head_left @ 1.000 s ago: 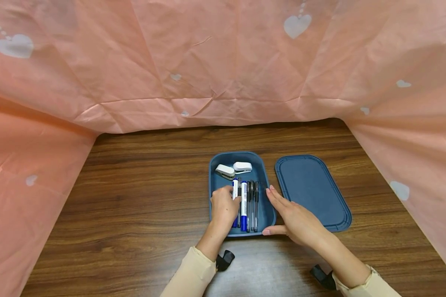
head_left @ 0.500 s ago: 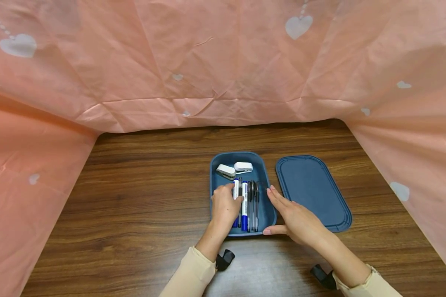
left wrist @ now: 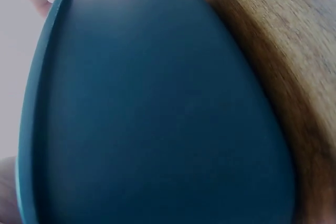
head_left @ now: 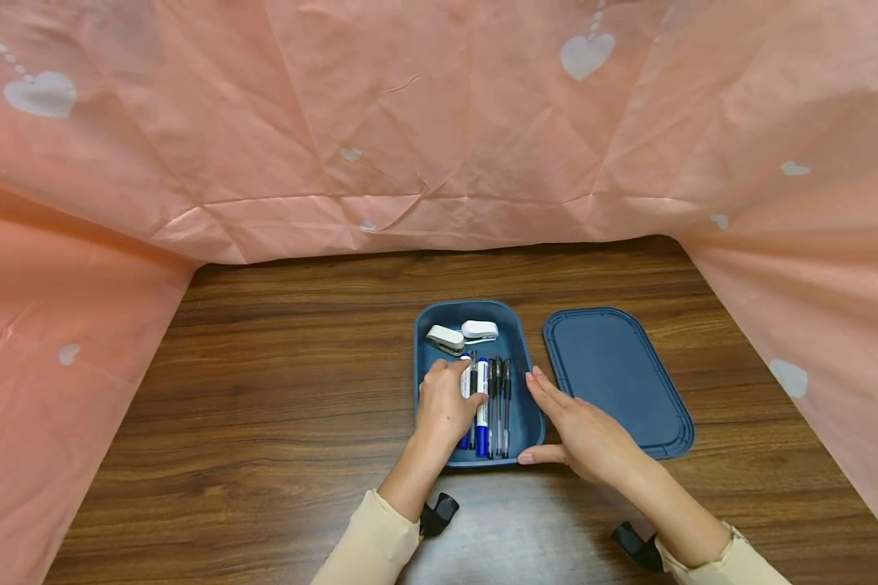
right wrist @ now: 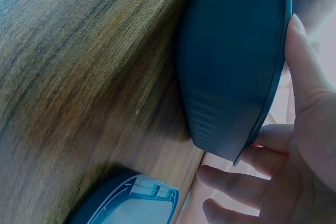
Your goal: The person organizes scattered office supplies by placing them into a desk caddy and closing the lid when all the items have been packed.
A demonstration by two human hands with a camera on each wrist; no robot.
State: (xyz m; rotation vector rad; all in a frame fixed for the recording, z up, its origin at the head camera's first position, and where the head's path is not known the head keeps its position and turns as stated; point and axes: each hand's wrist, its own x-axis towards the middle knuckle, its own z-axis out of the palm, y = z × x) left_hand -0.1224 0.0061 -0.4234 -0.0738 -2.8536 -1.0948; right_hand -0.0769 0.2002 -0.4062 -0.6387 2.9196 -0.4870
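A blue open box (head_left: 523, 406) holds two white staplers (head_left: 445, 339) at its far end. In the near part lie two white markers (head_left: 482, 431) with blue ends and several black-and-clear pens (head_left: 506, 418), roughly parallel. My left hand (head_left: 444, 409) reaches over the box's left side, its index finger at the left marker and its thumb over the right one; the other fingertips are hidden. My right hand (head_left: 596, 440) rests against the box's right side, fingers straight on the rim and thumb at the near corner. In the left wrist view, the box wall (left wrist: 157, 103) blocks the left hand's work.
To the right of the box a flat blue lid (head_left: 618, 374) lies on the brown wood-grain table (head_left: 285, 374). Pink cloth (head_left: 439, 106) with pale hearts surrounds the table at the back and both sides.
My left hand has shifted slightly to the right, its thumb now over the right marker. My right hand, the box and the lid stay in place.
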